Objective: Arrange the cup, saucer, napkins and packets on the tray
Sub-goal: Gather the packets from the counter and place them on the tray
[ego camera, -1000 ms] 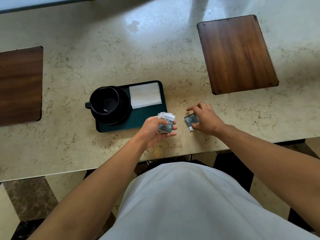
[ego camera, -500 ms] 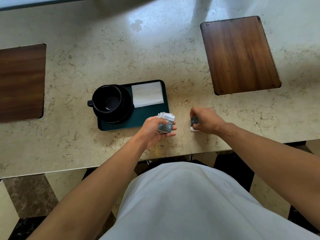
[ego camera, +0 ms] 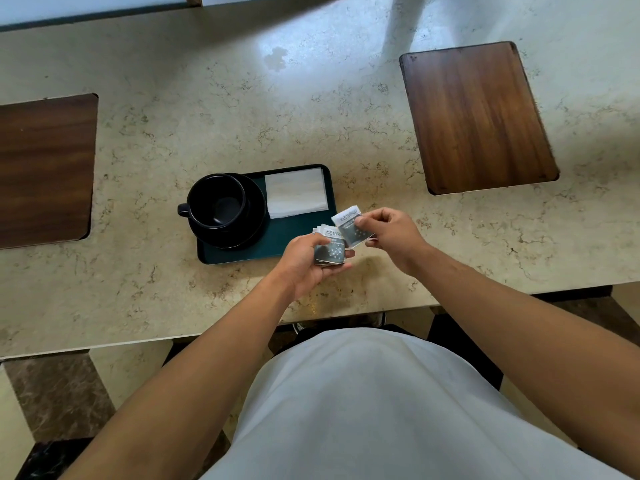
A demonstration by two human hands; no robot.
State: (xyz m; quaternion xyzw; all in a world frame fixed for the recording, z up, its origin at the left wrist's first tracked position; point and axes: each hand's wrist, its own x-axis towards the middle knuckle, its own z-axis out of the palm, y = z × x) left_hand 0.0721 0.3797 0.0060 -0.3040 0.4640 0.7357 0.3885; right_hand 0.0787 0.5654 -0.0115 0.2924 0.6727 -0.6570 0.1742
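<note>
A dark green tray lies on the marble counter. On its left half stands a black cup on a black saucer, handle pointing left. White napkins lie on the tray's far right part. My left hand holds a small stack of grey-and-white packets just off the tray's near right corner. My right hand pinches one more packet in the air, right beside the stack.
A wooden board is set into the counter at the far right, another wooden board at the left. The counter's front edge runs just below my forearms.
My right hand picked the single packet up off the counter and carried it left, up to the stack in my left hand. The left hand stayed almost still.
</note>
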